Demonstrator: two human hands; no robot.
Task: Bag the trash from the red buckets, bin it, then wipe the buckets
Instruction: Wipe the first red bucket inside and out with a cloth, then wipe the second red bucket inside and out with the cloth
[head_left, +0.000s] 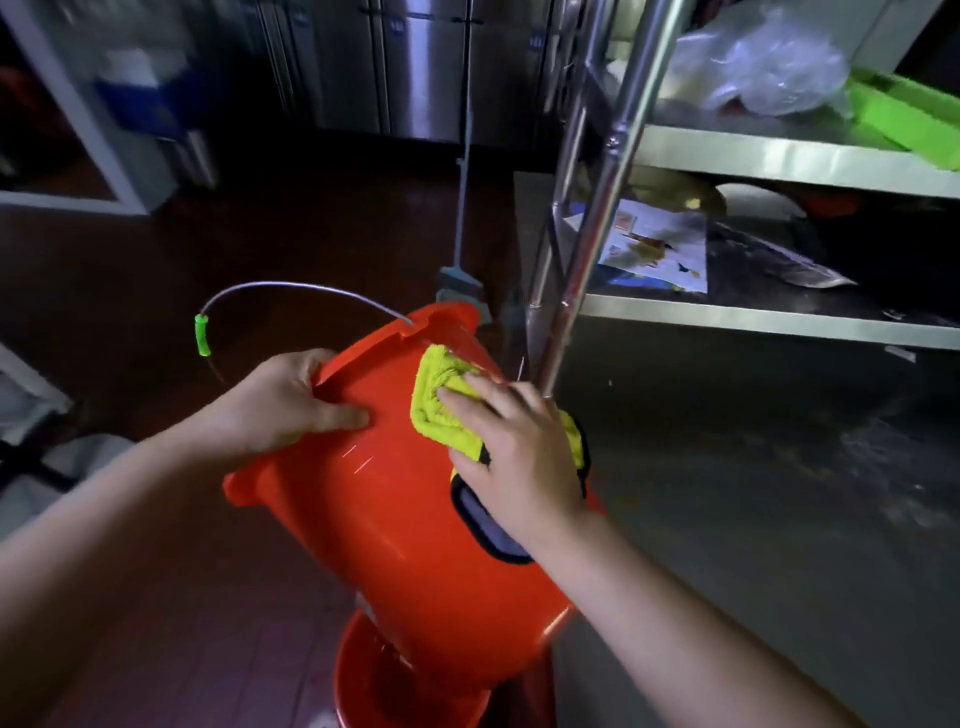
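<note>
A person's two bare hands work on a red bucket tipped on its side, mouth pointing away to the upper left, so its inside is hidden. The left hand grips the bucket's rim, thumb lying on the outer wall and fingers curled over the edge. The right hand presses a folded yellow cloth with flat, straight fingers against the bucket's wall. The wire handle, with a green grip, arcs out beyond the rim. A second red bucket stands upright just beneath the first; what it holds cannot be made out. To the right, a steel shelf rack holds a green tray, crumpled clear plastic and printed paper.
</note>
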